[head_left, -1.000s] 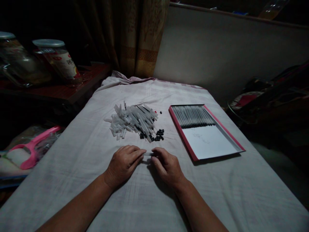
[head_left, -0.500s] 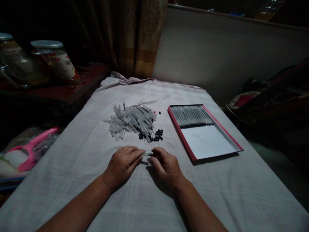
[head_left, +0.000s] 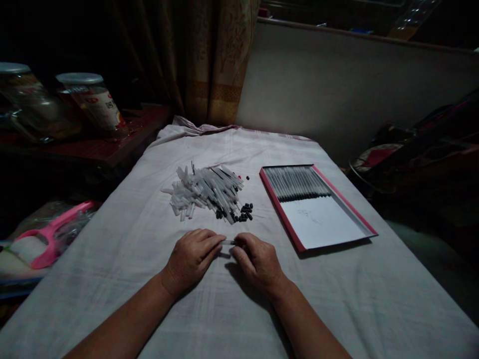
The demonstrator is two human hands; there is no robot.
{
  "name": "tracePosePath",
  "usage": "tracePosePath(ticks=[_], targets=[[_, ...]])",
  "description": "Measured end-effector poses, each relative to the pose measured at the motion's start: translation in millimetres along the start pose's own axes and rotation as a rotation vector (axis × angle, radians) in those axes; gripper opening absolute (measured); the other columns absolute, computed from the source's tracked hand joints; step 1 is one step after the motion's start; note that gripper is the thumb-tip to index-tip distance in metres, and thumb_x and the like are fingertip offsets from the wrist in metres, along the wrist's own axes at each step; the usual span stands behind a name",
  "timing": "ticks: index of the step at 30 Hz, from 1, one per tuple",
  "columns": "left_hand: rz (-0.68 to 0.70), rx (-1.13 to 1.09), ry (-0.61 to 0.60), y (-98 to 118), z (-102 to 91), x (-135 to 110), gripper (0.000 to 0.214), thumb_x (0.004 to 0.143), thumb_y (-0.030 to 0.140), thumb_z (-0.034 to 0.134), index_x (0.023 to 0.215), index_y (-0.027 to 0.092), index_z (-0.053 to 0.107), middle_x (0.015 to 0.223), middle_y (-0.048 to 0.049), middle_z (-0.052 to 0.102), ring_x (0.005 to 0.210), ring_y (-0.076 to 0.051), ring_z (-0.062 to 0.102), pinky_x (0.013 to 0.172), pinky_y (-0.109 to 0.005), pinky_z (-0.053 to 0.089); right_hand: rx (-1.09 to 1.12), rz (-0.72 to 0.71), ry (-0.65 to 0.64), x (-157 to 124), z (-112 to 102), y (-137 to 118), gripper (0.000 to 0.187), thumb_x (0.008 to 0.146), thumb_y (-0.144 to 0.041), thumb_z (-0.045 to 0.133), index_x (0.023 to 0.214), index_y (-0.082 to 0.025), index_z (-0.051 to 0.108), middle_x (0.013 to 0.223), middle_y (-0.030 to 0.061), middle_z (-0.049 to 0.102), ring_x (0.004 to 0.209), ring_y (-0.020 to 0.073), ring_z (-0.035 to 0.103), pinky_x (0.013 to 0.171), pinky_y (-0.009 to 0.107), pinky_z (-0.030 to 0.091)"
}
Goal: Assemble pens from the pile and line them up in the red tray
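Note:
My left hand point(head_left: 191, 258) and my right hand point(head_left: 259, 261) rest on the white cloth, fingers curled, pinching the two ends of one clear pen tube point(head_left: 228, 242) between them. Beyond the hands lies a heap of clear pen tubes point(head_left: 205, 190) with several small black caps point(head_left: 244, 211) at its right edge. To the right sits a red-rimmed shallow tray point(head_left: 283, 214) holding a row of assembled pens point(head_left: 297, 182) at its far end.
The cloth-covered table point(head_left: 157, 279) runs back to a curtain point(head_left: 215, 60) and a pale wall. Two lidded jars point(head_left: 92, 102) stand on a dark wooden shelf at left. A pink handled tool point(head_left: 50, 232) lies lower left. Dark bundles point(head_left: 411, 149) sit at right.
The hands stay together on the pen tube with hardly any movement. The view has tilted slightly, so everything sits a little lower in the picture.

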State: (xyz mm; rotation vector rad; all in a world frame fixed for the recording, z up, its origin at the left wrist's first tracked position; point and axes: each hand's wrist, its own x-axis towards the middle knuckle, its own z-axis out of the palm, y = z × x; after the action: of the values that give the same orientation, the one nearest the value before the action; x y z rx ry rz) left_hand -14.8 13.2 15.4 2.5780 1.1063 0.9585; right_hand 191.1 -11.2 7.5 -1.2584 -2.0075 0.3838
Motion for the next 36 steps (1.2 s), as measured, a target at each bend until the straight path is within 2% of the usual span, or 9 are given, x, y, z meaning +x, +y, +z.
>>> tracePosePath(ticks=[4,10,15,19,24,27,29,32,36], targets=[[0.001,-0.002,-0.007,-1,0.2,-1,0.022,0.096,0.026,0.053,0.108,0.02,0.07,0.09,-0.0066,0.072,0.08,-0.018,0.065,0.072,-0.031,0.051,0.011,-0.015,0.013,1,2,-2,0.023,0.096,-0.026,0.044,0.088,-0.019,0.063,0.074,0.0041,0.066,0.064,0.0145,0.06,0.062,0.024,0.044],[0.02,-0.003,0.042,-5,0.9,-1,0.02,0.094,0.026,0.056,0.108,0.021,0.07,0.091,-0.0071,0.072,0.082,-0.018,0.066,0.073,-0.031,0.051,0.091,0.09,-0.004,4,6,-3,0.034,0.097,-0.029,0.041,0.07,-0.02,0.06,0.061,0.0,0.06,0.055,0.0122,0.055,0.055,0.022,0.041],[0.026,0.009,0.037,0,1.8,1,0.019,0.095,0.027,0.054,0.105,0.019,0.068,0.09,-0.0066,0.072,0.081,-0.018,0.066,0.073,-0.031,0.051,0.167,0.108,-0.01,4,9,-4,0.021,0.093,-0.029,0.05,0.1,-0.019,0.067,0.085,0.0057,0.073,0.075,0.0166,0.066,0.069,0.025,0.05],[0.04,0.045,-0.013,-1,3.0,2,0.018,0.095,0.029,0.053,0.103,0.02,0.067,0.088,-0.0054,0.072,0.08,-0.017,0.067,0.071,-0.029,0.051,0.168,0.115,0.022,3,9,-4,0.021,0.091,-0.027,0.05,0.092,-0.02,0.07,0.082,0.0056,0.074,0.074,0.0171,0.067,0.07,0.026,0.05],[0.052,0.233,0.005,-28,-6.5,6,0.019,0.095,0.028,0.051,0.1,0.019,0.067,0.088,-0.0058,0.072,0.08,-0.019,0.066,0.073,-0.031,0.05,0.309,0.258,0.152,4,0,4,0.022,0.087,-0.033,0.052,0.08,-0.019,0.066,0.064,0.0016,0.066,0.06,0.0152,0.062,0.057,0.024,0.048],[-0.023,0.386,0.012,-49,-18.4,18,0.02,0.093,0.028,0.052,0.101,0.019,0.068,0.091,-0.0075,0.071,0.084,-0.022,0.064,0.074,-0.034,0.048,0.469,0.394,0.256,7,-3,11,0.022,0.083,-0.038,0.054,0.077,-0.019,0.063,0.061,0.0004,0.064,0.054,0.0146,0.059,0.052,0.024,0.046],[-0.083,0.485,-0.034,-60,-24.5,29,0.02,0.091,0.026,0.054,0.102,0.02,0.069,0.098,-0.0089,0.069,0.089,-0.024,0.062,0.077,-0.036,0.047,0.57,0.468,0.29,8,-3,14,0.022,0.08,-0.04,0.056,0.078,-0.018,0.061,0.061,0.0003,0.064,0.05,0.0133,0.056,0.048,0.023,0.044],[-0.114,0.552,-0.091,-68,-26.9,46,0.016,0.089,0.024,0.056,0.096,0.022,0.07,0.102,-0.0107,0.068,0.093,-0.027,0.06,0.078,-0.039,0.045,0.684,0.536,0.288,10,-2,15,0.023,0.076,-0.041,0.059,0.078,-0.018,0.061,0.062,-0.0002,0.064,0.045,0.0104,0.05,0.043,0.021,0.039],[-0.129,0.554,-0.11,-69,-23.5,60,0.01,0.082,0.019,0.061,0.088,0.021,0.068,0.1,-0.0133,0.066,0.095,-0.031,0.059,0.079,-0.043,0.043,0.774,0.587,0.301,11,-1,14,0.025,0.071,-0.039,0.063,0.08,-0.016,0.063,0.063,0.0001,0.064,0.045,0.0091,0.049,0.043,0.02,0.038]])
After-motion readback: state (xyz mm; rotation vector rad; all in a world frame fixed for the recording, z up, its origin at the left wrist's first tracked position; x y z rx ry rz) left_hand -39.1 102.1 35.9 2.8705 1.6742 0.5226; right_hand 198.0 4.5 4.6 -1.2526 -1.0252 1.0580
